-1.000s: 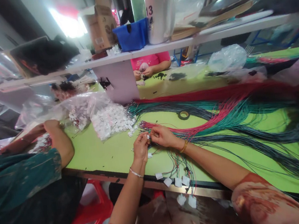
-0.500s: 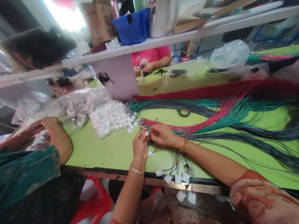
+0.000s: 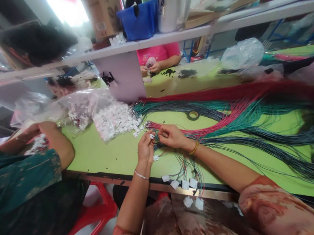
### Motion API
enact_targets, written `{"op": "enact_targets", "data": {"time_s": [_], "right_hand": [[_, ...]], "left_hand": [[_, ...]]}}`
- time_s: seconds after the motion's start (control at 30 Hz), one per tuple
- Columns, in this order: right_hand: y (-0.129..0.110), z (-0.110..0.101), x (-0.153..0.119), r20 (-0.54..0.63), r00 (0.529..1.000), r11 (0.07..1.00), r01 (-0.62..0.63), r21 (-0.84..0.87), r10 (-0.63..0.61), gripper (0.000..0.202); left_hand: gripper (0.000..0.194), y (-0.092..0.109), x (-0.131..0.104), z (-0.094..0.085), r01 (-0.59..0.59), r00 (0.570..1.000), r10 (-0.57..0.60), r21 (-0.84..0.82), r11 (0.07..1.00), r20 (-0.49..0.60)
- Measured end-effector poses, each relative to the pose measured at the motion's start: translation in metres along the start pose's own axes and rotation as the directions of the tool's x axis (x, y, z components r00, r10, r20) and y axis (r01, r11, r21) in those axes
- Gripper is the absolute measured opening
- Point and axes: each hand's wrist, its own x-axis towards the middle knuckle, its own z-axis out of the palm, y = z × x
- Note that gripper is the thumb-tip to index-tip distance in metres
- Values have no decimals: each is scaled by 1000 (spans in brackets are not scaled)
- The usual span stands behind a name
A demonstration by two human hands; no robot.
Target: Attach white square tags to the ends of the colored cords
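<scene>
Here, left hand: fingers pinching a small white plastic connector.
Right hand: fingers pinching thin wires beside the connector.
Worktop: smooth green, under both hands.

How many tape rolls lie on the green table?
1: the tape roll lies flat among the wires, beyond the right hand. Others may be hidden under wires.

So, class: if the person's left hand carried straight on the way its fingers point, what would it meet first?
Most likely the right hand: the left hand points up and right, fingertips almost touching it around a small white connector. Depth is unclear.
</scene>
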Motion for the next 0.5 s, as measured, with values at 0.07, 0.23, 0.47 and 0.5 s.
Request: {"op": "enact_targets", "data": {"time_s": [0.07, 0.23, 0.47, 0.5], "right_hand": [[0, 3, 1, 2, 1000, 1000, 27, -12, -27, 4], [-1, 3, 0, -15, 999, 999, 38, -39, -39, 5], [1, 4, 0, 25, 998, 998, 52, -47, -50, 7], [3, 6, 0, 31, 998, 997, 54, -51, -53, 7]], "left_hand": [[26, -1, -1, 1, 9, 1000, -9, -8, 1000, 5], [25, 1, -2, -1, 22, 1000, -22, -5, 1000, 19], [29, 2, -3, 1, 23, 1000, -23, 8, 1000, 16], [30, 1, -4, 2, 22, 1000, -22, 8, 1000, 20]]}}
